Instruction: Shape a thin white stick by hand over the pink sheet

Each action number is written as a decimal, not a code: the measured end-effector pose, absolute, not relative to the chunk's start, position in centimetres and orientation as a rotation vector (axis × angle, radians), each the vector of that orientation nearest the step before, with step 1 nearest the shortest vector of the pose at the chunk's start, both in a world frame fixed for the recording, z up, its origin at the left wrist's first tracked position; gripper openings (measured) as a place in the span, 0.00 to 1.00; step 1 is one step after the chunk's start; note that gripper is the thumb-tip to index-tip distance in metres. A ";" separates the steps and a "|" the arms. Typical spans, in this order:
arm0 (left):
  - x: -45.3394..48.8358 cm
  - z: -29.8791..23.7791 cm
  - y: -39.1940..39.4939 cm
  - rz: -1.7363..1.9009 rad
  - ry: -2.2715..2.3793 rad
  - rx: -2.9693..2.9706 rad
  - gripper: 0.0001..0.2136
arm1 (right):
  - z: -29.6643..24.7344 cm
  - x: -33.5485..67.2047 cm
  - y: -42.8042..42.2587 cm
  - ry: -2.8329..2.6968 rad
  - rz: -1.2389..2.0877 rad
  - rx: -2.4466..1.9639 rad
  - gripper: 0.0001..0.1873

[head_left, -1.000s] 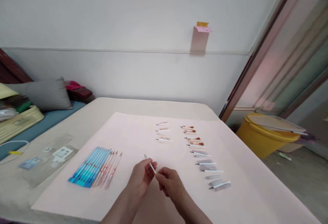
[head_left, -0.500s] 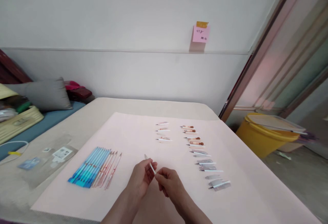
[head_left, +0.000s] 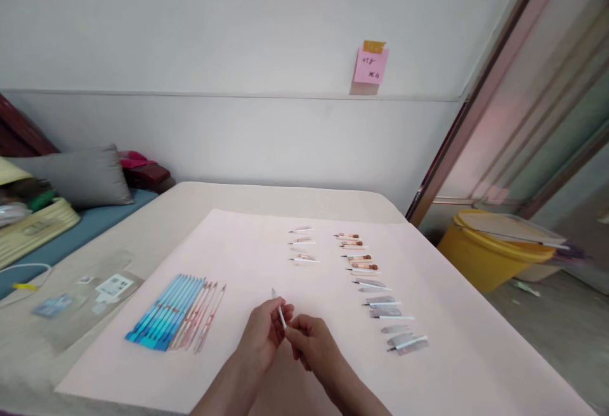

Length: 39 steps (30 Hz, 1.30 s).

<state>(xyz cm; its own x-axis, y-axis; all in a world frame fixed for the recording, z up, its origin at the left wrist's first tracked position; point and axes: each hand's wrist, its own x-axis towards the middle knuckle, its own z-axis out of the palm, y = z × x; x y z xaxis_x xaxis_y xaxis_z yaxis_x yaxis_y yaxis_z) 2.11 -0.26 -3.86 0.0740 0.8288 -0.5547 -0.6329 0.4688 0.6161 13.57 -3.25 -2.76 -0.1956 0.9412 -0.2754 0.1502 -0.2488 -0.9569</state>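
Between my two hands is a slim white pen refill [head_left: 282,318], slanting up and to the left. My left hand [head_left: 263,327] is closed round its upper part, and a greyish pointed tip [head_left: 274,292] sticks out beyond the fingers. Whether this tip belongs to the refill or to a barrel around it, I cannot tell. The thumb and fingers of my right hand [head_left: 311,340] pinch the lower end. To the left lie a row of blue pens [head_left: 164,311] and several pink pens [head_left: 204,321], side by side.
Pen parts with white refills [head_left: 304,258] lie at centre back. Brown-ended pen parts [head_left: 364,267] and grey clear parts with refills [head_left: 406,342] form a column at right. A clear plastic bag [head_left: 95,295] rests beyond the pale sheet [head_left: 238,238]. A yellow bin [head_left: 490,254] stands right.
The white piece between my hands stands a little steeper and shows less length. My right hand has shifted slightly left, closer to my left hand.
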 end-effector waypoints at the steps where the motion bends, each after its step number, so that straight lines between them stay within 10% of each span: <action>1: 2.1 -3.8 -0.3 1.113 1.010 0.233 0.05 | -2.8 13.5 -3.2 -1.330 1.508 -1.387 0.05; 39: 2.1 -3.5 -0.3 1.117 1.004 0.233 0.03 | -2.9 13.6 -3.0 -1.326 1.501 -1.404 0.06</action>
<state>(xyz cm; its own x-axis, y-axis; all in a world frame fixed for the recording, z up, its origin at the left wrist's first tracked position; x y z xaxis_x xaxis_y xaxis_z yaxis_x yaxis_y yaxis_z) 2.12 -0.29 -3.48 0.0732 0.8300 -0.5529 -0.6382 0.4650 0.6136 13.63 -2.98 -2.92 -0.1849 0.9434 -0.2754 0.1566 -0.2484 -0.9559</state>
